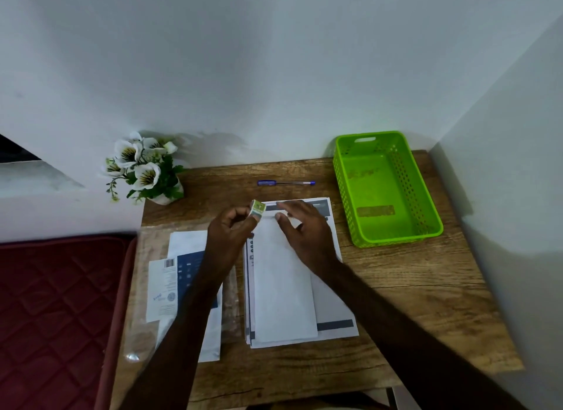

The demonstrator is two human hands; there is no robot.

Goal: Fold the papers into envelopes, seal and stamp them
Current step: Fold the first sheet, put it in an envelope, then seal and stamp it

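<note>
A long white envelope (283, 287) lies lengthwise on a stack of printed papers (332, 306) in the middle of the wooden table (411, 287). My left hand (228, 229) pinches a small green and white glue stick (257, 209) just above the envelope's far left corner. My right hand (304, 229) rests on the far end of the envelope with its fingers spread and fairly straight, pressing near the flap. The envelope's far edge is partly hidden by both hands.
A green perforated basket (426, 202) stands at the back right. A blue pen (286, 183) lies behind the papers. A pot of white flowers (146, 168) sits at the back left corner. More envelopes and a printed sheet in clear plastic (170, 287) lie left of the stack.
</note>
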